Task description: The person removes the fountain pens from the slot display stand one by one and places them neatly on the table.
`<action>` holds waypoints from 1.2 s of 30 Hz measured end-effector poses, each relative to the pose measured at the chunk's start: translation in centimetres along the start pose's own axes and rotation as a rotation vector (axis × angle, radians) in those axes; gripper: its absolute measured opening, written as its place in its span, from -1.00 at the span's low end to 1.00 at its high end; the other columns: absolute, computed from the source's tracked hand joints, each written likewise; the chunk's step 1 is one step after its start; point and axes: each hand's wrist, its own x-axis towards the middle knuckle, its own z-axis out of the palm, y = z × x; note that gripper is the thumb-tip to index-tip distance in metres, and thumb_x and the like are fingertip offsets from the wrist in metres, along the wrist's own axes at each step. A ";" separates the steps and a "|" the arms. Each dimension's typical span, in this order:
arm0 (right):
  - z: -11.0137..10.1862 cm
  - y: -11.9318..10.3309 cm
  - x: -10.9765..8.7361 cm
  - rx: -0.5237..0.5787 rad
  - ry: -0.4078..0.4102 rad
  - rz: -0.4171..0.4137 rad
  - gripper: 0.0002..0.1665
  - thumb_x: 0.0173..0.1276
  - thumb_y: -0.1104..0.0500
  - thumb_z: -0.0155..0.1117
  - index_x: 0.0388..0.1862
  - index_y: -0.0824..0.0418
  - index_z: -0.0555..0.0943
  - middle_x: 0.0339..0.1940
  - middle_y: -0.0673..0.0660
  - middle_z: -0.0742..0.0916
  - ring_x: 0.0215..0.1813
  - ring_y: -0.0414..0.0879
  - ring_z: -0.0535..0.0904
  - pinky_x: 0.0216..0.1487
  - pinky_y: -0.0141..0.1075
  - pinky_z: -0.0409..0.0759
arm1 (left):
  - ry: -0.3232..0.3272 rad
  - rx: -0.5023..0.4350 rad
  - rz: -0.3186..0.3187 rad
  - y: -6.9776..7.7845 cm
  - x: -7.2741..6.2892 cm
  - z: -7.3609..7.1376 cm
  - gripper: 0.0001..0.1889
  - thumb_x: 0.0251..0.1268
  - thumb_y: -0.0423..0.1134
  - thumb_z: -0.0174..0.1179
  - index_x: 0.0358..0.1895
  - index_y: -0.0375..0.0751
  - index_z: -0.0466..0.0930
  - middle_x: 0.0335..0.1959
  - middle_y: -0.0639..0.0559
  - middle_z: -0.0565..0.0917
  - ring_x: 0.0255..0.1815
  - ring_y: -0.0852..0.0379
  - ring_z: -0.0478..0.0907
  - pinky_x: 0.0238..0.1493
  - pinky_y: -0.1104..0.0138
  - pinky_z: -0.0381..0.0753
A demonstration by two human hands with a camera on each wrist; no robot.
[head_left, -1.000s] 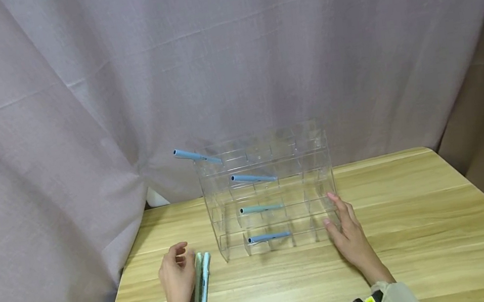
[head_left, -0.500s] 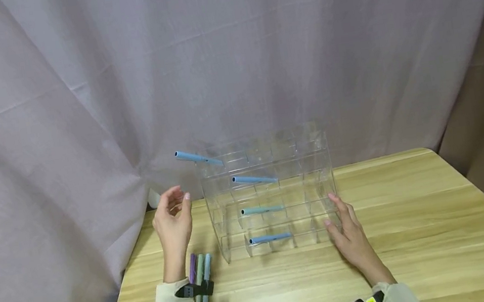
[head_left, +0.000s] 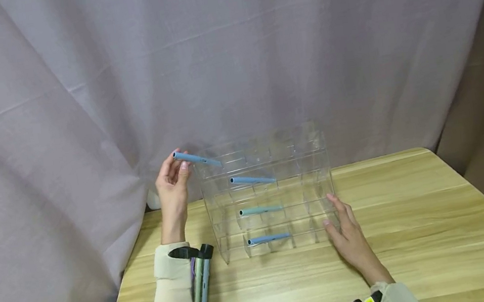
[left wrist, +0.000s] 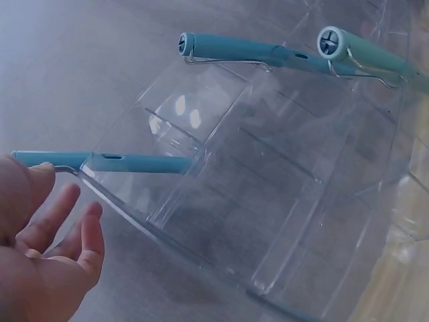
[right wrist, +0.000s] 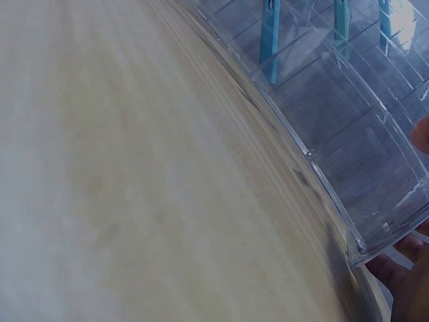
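A clear acrylic pen rack (head_left: pixel 290 190) with several tiers of compartments stands on the table. At its top left lies a blue capped pen (head_left: pixel 197 159), whose cap end juts out past the rack's side. My left hand (head_left: pixel 173 188) pinches that cap end; in the left wrist view the thumb lies by the pen's metal clip (left wrist: pixel 66 169), and the index finger is mostly hidden. My right hand (head_left: pixel 351 238) holds the rack's lower right side, thumb in front and fingers round the edge. Lower tiers hold another blue pen (head_left: pixel 252 179), a green pen (head_left: pixel 261 210) and a bottom blue pen (head_left: pixel 269 238).
On the table (head_left: pixel 417 230), left of the rack, lie a purple pen (head_left: pixel 192 270), a light green pen (head_left: pixel 198 287) and a light blue pen (head_left: pixel 205 288), partly under the left wrist's camera. A grey curtain (head_left: pixel 230 60) hangs behind.
My left hand has risen from beside the loose pens to the rack's top left and taken hold of the top blue pen's cap end. The right hand has stayed on the rack.
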 end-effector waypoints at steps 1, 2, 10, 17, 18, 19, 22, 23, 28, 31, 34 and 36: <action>0.0 0.0 0.0 -0.003 -0.003 0.001 -0.12 0.66 0.24 0.14 0.80 -0.08 0.03 0.63 0.39 0.34 0.61 0.54 0.26 0.43 0.64 0.27 | -0.007 -0.008 0.006 0.0 0.1 0.1 -0.53 0.62 -0.32 0.21 0.50 -0.18 0.51 0.42 -0.35 0.63 0.26 0.22 0.70 0.34 0.34 0.71; 0.1 0.0 0.0 -0.004 -0.004 0.002 -0.12 0.66 0.23 0.14 0.80 -0.07 0.03 0.63 0.39 0.33 0.62 0.54 0.26 0.42 0.65 0.27 | -0.011 -0.020 0.013 -0.1 0.3 0.2 -0.54 0.61 -0.33 0.21 0.48 -0.21 0.52 0.41 -0.40 0.62 0.24 0.22 0.71 0.31 0.39 0.72; 0.0 0.2 0.4 -0.016 -0.005 0.012 -0.14 0.66 0.19 0.15 0.80 -0.04 0.05 0.64 0.39 0.33 0.62 0.56 0.26 0.41 0.67 0.28 | 0.033 0.039 0.057 0.0 0.8 0.8 -0.58 0.52 -0.29 0.35 0.38 -0.20 0.65 0.05 0.04 0.82 0.09 0.22 0.71 0.19 0.45 0.70; 0.3 0.2 0.3 -0.009 -0.001 0.003 -0.13 0.64 0.22 0.15 0.79 0.01 0.05 0.63 0.39 0.34 0.62 0.54 0.26 0.43 0.64 0.28 | 0.076 0.063 0.080 0.1 0.9 1.0 -0.62 0.49 -0.31 0.38 0.24 -0.44 0.65 -0.23 0.30 0.74 -0.09 0.26 0.66 -0.01 0.47 0.65; 0.3 0.2 0.3 -0.010 0.000 0.002 -0.14 0.64 0.22 0.15 0.79 0.01 0.06 0.62 0.39 0.34 0.61 0.54 0.27 0.43 0.64 0.28 | 0.088 0.059 0.087 0.2 0.9 0.9 -0.61 0.48 -0.30 0.39 0.23 -0.47 0.64 -0.25 0.29 0.74 -0.11 0.26 0.66 -0.03 0.47 0.64; 0.3 0.1 0.3 -0.010 0.001 0.002 -0.14 0.64 0.22 0.15 0.79 0.00 0.05 0.62 0.39 0.34 0.61 0.54 0.27 0.43 0.64 0.28 | 0.099 0.050 0.092 0.2 0.9 1.0 -0.62 0.46 -0.30 0.41 0.21 -0.47 0.65 -0.27 0.28 0.73 -0.13 0.27 0.66 -0.05 0.47 0.65; 0.3 -0.1 0.3 -0.008 0.005 -0.001 -0.13 0.65 0.22 0.15 0.79 -0.03 0.05 0.62 0.37 0.35 0.61 0.54 0.28 0.42 0.64 0.28 | 0.131 0.020 0.113 0.5 0.7 0.9 -0.61 0.41 -0.29 0.46 0.16 -0.47 0.68 -0.27 0.23 0.76 -0.17 0.28 0.67 -0.08 0.47 0.65; 0.3 -0.2 0.4 -0.005 0.005 0.000 -0.13 0.65 0.23 0.15 0.80 -0.06 0.05 0.62 0.37 0.35 0.61 0.54 0.27 0.42 0.64 0.28 | 0.143 0.015 0.119 0.6 0.7 0.8 -0.62 0.40 -0.29 0.47 0.15 -0.46 0.69 -0.26 0.22 0.76 -0.18 0.28 0.67 -0.09 0.48 0.65; 0.4 -0.2 0.3 -0.003 0.006 0.002 -0.11 0.65 0.23 0.15 0.80 -0.14 0.03 0.61 0.36 0.36 0.61 0.53 0.27 0.43 0.64 0.28 | 0.180 -0.033 0.151 1.3 0.2 0.6 -0.64 0.40 -0.36 0.45 0.16 -0.50 0.68 -0.24 0.20 0.75 -0.18 0.27 0.65 -0.10 0.48 0.62; 0.3 -0.2 0.3 -0.006 0.007 0.007 -0.11 0.65 0.22 0.15 0.80 -0.13 0.04 0.60 0.36 0.36 0.60 0.54 0.28 0.41 0.65 0.28 | 0.194 -0.061 0.162 1.8 0.0 0.4 -0.65 0.41 -0.39 0.43 0.17 -0.49 0.68 -0.23 0.19 0.74 -0.16 0.27 0.65 -0.08 0.49 0.63; 0.2 -0.2 0.3 -0.005 0.004 0.007 -0.13 0.66 0.21 0.14 0.80 -0.11 0.04 0.61 0.36 0.36 0.60 0.56 0.28 0.39 0.67 0.28 | 0.206 -0.089 0.179 2.5 -0.2 0.3 -0.64 0.41 -0.40 0.42 0.18 -0.51 0.67 -0.22 0.17 0.74 -0.14 0.27 0.68 -0.03 0.49 0.66; 0.2 -0.2 0.3 -0.005 0.002 0.006 -0.14 0.67 0.20 0.13 0.80 -0.10 0.04 0.61 0.36 0.35 0.60 0.55 0.27 0.39 0.67 0.28 | 0.214 -0.099 0.193 3.0 -0.4 0.1 -0.64 0.41 -0.40 0.42 0.18 -0.51 0.66 -0.21 0.15 0.74 -0.13 0.27 0.68 -0.02 0.49 0.67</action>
